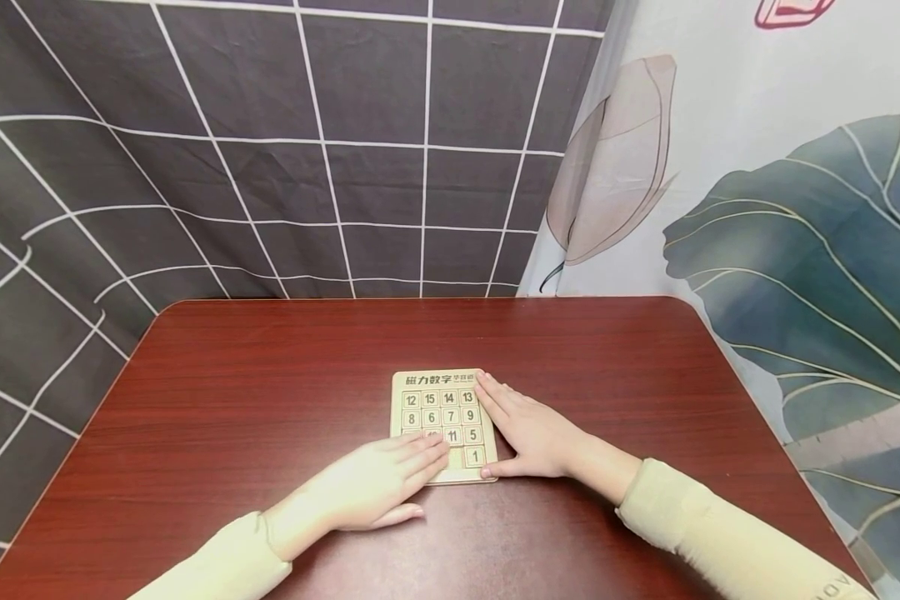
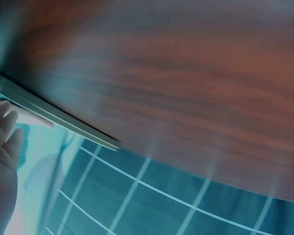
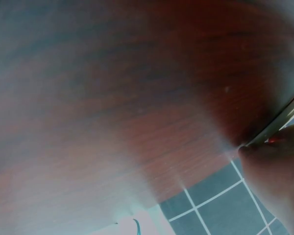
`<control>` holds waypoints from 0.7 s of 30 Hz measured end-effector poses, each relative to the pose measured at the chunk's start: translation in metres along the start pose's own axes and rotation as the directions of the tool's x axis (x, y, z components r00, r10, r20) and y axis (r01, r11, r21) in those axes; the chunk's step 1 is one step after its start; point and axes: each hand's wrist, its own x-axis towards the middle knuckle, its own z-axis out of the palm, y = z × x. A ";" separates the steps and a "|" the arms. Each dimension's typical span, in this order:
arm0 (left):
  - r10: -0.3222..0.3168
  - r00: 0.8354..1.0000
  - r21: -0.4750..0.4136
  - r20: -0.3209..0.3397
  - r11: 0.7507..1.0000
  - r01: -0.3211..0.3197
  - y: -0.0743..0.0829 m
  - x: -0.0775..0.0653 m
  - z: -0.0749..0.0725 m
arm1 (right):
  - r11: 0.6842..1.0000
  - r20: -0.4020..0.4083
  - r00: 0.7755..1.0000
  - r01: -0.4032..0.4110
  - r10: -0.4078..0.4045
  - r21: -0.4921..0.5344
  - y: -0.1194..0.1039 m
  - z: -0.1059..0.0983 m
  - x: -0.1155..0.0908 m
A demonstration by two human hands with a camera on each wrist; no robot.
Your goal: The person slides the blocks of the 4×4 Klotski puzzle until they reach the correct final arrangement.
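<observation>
A flat cream number slide puzzle (image 1: 439,380), headed with Chinese lettering, lies on the dark red table, its side edge (image 2: 59,116) visible in the left wrist view. Square tiles showing 12, 15, 14, 13 make up its top row. My left hand (image 1: 375,482) lies over the lower left part with straight fingers, hiding several tiles; its thumb stays off to the near side. Left of the tile marked 1 (image 1: 476,457), a bare slot shows. Along the right edge rests my right hand (image 1: 536,433), fingertips at the upper right corner and thumb touching the lower right corner.
The reddish-brown wooden table (image 1: 270,367) stretches out on both sides of the puzzle. Behind it hangs a dark grey curtain with white grid lines (image 1: 367,183). A white curtain with large leaf prints (image 1: 817,250) hangs at the right.
</observation>
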 end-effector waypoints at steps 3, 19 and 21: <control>-0.019 1.000 0.004 -0.011 1.000 0.019 -0.001 -0.011 -0.001 | 1.000 0.014 1.000 -0.013 0.012 0.004 -0.001 -0.001 0.000; -0.011 1.000 -0.003 0.019 1.000 0.011 0.007 0.003 -0.004 | 1.000 0.001 1.000 -0.007 0.007 0.007 -0.001 -0.001 0.000; -0.012 1.000 -0.001 0.027 1.000 0.012 0.008 0.005 -0.003 | 1.000 -0.009 1.000 0.000 0.000 0.003 -0.001 0.000 0.000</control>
